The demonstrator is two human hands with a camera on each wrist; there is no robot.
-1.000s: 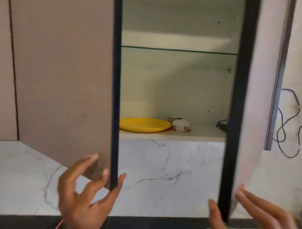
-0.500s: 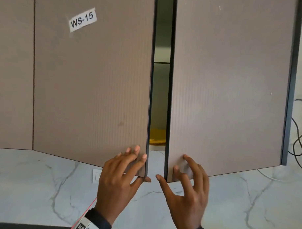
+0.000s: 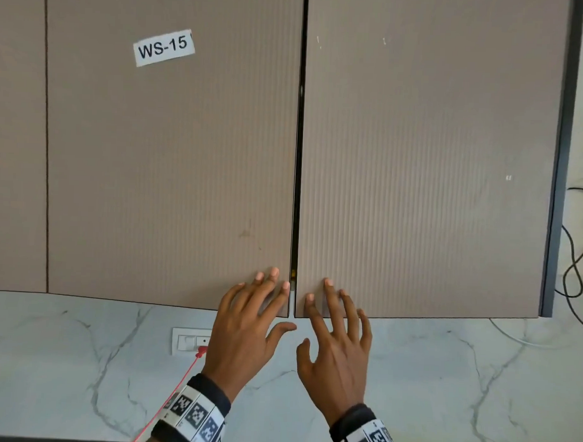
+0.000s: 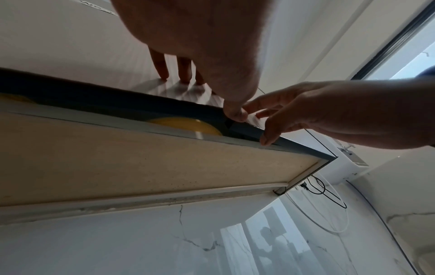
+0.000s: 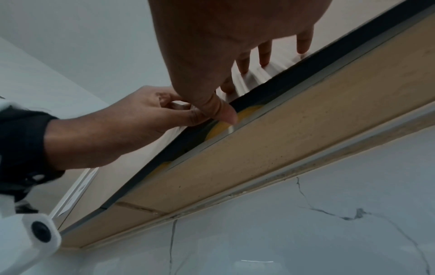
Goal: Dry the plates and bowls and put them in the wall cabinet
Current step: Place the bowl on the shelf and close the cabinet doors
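Your left hand (image 3: 246,328) lies flat, fingers straight and spread, against the lower inner corner of the left taupe ribbed cabinet door (image 3: 173,170); it holds nothing. Your right hand (image 3: 337,348) presses the right taupe ribbed door (image 3: 423,179) the same way, fingers extended, nothing held. Doors nearly meet, a thin dark gap between them. From below, a round yellow plate (image 4: 188,124) shows on the cabinet's bottom shelf behind the door edges. White "WS-15" paper label (image 3: 164,47) on left door. Grey-veined white marble wall (image 3: 80,362) beneath
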